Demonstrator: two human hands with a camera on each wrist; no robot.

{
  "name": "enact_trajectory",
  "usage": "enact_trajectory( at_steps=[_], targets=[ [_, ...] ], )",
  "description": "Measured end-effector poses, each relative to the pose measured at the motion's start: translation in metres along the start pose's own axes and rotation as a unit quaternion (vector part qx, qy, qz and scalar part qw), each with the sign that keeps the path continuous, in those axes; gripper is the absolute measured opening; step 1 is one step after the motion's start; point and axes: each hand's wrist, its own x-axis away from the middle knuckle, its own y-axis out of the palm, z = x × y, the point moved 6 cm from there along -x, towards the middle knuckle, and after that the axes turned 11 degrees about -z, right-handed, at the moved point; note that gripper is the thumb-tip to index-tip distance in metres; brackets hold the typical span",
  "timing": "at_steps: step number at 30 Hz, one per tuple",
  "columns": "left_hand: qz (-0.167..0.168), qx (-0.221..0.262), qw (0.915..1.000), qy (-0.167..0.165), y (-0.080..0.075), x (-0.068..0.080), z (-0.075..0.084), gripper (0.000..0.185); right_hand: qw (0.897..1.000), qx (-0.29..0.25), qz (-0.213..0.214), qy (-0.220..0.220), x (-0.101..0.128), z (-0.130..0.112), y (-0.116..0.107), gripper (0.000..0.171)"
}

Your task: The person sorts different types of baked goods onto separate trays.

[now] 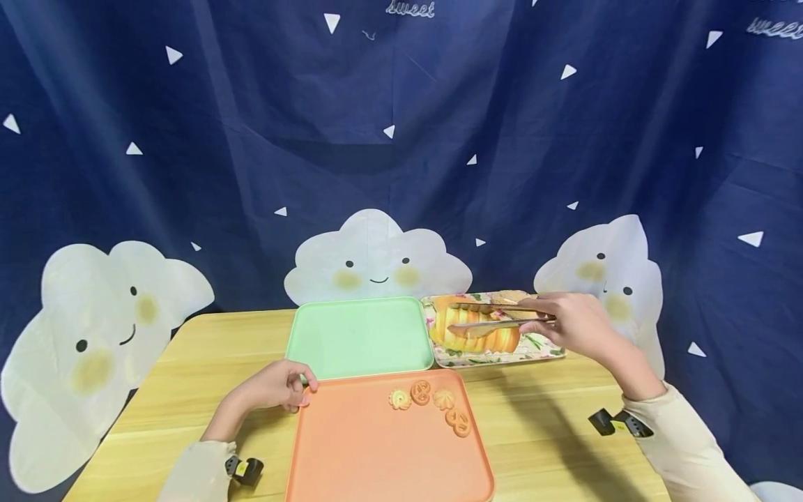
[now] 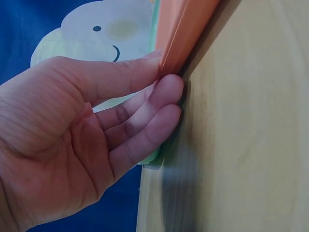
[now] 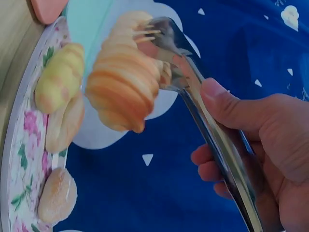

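Cloth (image 1: 251, 139), dark blue with white clouds, hangs behind a wooden table (image 1: 207, 355). On the table lie three trays: an orange tray (image 1: 351, 453) nearest the person, a green tray (image 1: 357, 338) behind it, and a flowered tray (image 1: 495, 357) to the right of the green one.

Four small cookies (image 1: 431, 403) sit near the far edge of the orange tray. The flowered tray holds several bread rolls; the wrist view shows a pale twisted roll (image 3: 58, 79) and a round sugared bun (image 3: 58, 195) resting on it.

The right hand (image 1: 577, 322) is closed around metal tongs (image 1: 495, 315), thumb pressed on the upper arm, fingers curled under. The tong tips are squeezed on a striped croissant (image 3: 123, 82), which in the wrist view hangs clear above the flowered tray.

The left hand (image 1: 276, 387) steadies the orange tray at its far left corner: thumb along the rim (image 2: 181, 36), fingers (image 2: 154, 116) together and bent under the edge, pinching it.

To carry the croissant well, the squeeze should probably stay even and gentle, since the grip looks close to one end and the bread could swing or slip.
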Motion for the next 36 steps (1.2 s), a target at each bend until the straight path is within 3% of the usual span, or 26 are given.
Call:
enact_trajectory(
  at_steps=[4, 12, 20, 28, 36],
  targets=[
    [-0.003, 0.007, 0.9999, 0.007, 0.000, -0.001, 0.001, 0.018, 1.000, 0.016, 0.021, 0.014, 0.004, 0.010, -0.001, 0.056],
    [0.004, -0.006, 1.0000, -0.002, -0.001, 0.000, -0.001, 0.018, 0.997, 0.049, 0.037, 0.051, 0.010, 0.028, -0.002, 0.041],
    [0.004, -0.006, 1.0000, -0.002, -0.001, -0.001, -0.002, 0.018, 0.994, 0.062, 0.051, 0.079, 0.016, 0.046, 0.001, 0.042],
    [0.002, 0.007, 1.0000, 0.004, 0.000, -0.002, 0.000, 0.018, 0.988, 0.050, 0.040, 0.138, 0.028, 0.064, 0.010, 0.038],
    [0.004, -0.014, 0.9999, -0.003, -0.001, -0.001, -0.002, 0.019, 0.982, 0.024, 0.006, 0.186, 0.038, 0.079, 0.026, 0.038]
  ],
)
